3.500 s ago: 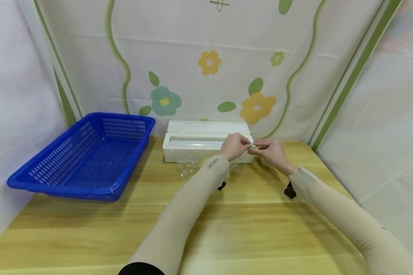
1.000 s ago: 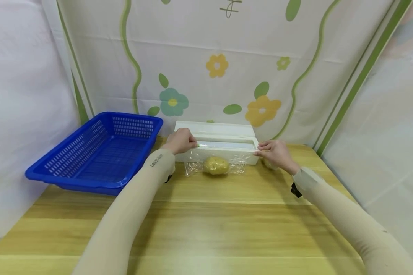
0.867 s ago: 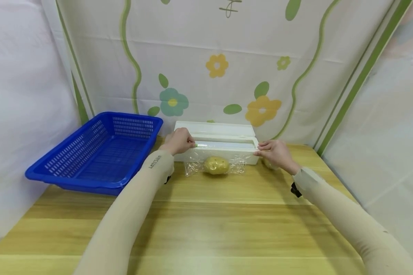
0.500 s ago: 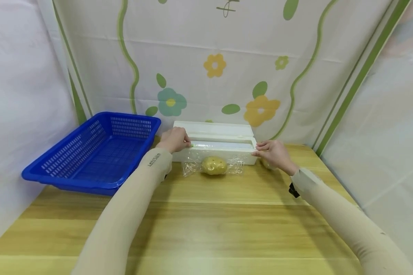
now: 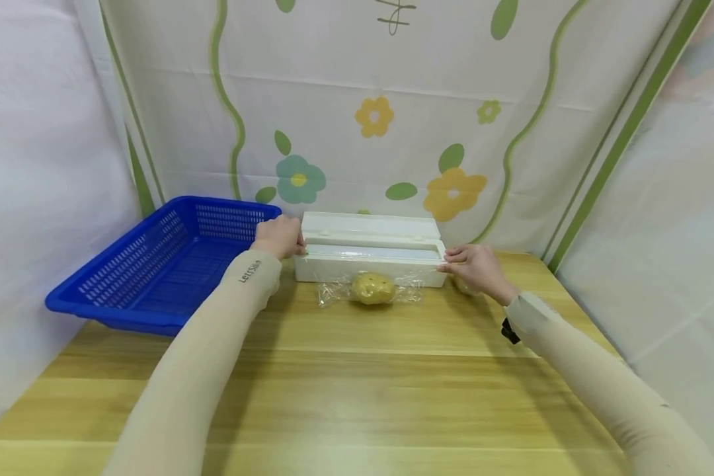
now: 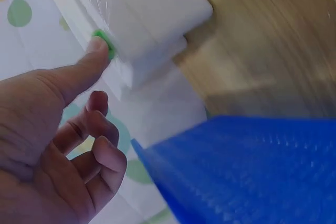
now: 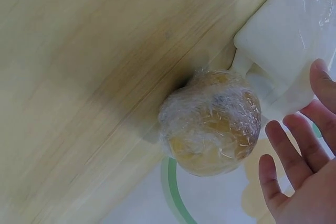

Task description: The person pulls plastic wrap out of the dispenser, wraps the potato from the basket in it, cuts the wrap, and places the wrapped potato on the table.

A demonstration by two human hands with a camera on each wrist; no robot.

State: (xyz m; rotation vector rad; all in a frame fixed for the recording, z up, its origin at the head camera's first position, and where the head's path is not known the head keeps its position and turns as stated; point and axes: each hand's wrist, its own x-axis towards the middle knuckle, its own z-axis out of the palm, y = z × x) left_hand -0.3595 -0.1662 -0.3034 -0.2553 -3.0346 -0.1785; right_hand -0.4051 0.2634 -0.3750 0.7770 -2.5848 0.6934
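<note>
A white cling film dispenser [image 5: 369, 270] stands at the back of the table with its lid [image 5: 371, 223] raised. My left hand [image 5: 278, 237] is at the dispenser's left end. Its thumb presses the small green slide cutter [image 6: 105, 44], the index finger is hidden, and the other fingers curl loosely. My right hand [image 5: 478, 268] grips the dispenser's right end between thumb and index finger, the other fingers spread. Clear film [image 5: 333, 289] hangs from the front over a potato [image 5: 373, 288]. Another potato [image 7: 210, 124], wrapped in film, lies beside the right end, mostly behind my right hand in the head view.
A blue plastic basket [image 5: 160, 324] stands at the left, its right rim close to my left hand. Behind the dispenser hangs a flowered cloth wall [image 5: 345, 66]. The wooden table [image 5: 357, 383] stretches out in front.
From the right end, my left hand has travelled left along the dispenser's front edge with the green cutter to the left end. My right hand has stayed at the right end.
</note>
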